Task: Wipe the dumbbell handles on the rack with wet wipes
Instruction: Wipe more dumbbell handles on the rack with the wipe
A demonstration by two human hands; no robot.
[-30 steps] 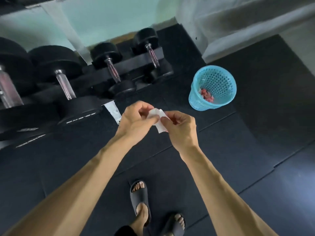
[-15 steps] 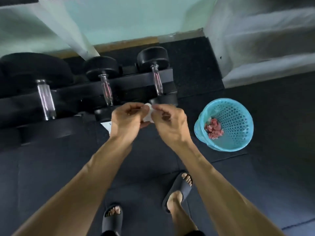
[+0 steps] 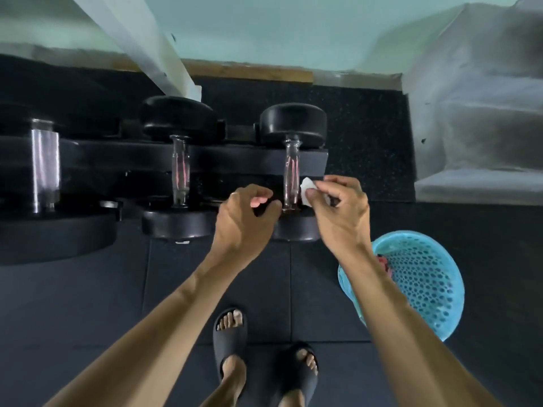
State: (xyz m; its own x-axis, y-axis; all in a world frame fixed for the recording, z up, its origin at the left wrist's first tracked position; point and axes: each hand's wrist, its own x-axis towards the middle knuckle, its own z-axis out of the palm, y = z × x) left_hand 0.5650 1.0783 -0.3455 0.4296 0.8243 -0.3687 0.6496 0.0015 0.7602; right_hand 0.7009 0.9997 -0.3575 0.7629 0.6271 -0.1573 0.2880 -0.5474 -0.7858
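Note:
Three black dumbbells lie across a low black rack [image 3: 314, 160], their chrome handles pointing toward me. My right hand [image 3: 338, 212] pinches a small white wet wipe [image 3: 307, 188] just right of the rightmost handle [image 3: 291, 174], touching or nearly touching it. My left hand [image 3: 244, 218] hovers just left of that same handle, fingers curled, holding nothing. The middle handle [image 3: 179, 171] and the thick left handle [image 3: 44, 165] are untouched.
A turquoise perforated basket [image 3: 423, 286] with pinkish scraps stands on the floor at the right, partly behind my right forearm. My feet in black slides [image 3: 232, 336] stand on dark rubber mats. A white slanted post [image 3: 147, 45] and grey steps [image 3: 482, 113] lie beyond the rack.
I stepped closer to the rack. The hands parted: the left let go of the wipe, and the right carried it to the rightmost dumbbell handle.

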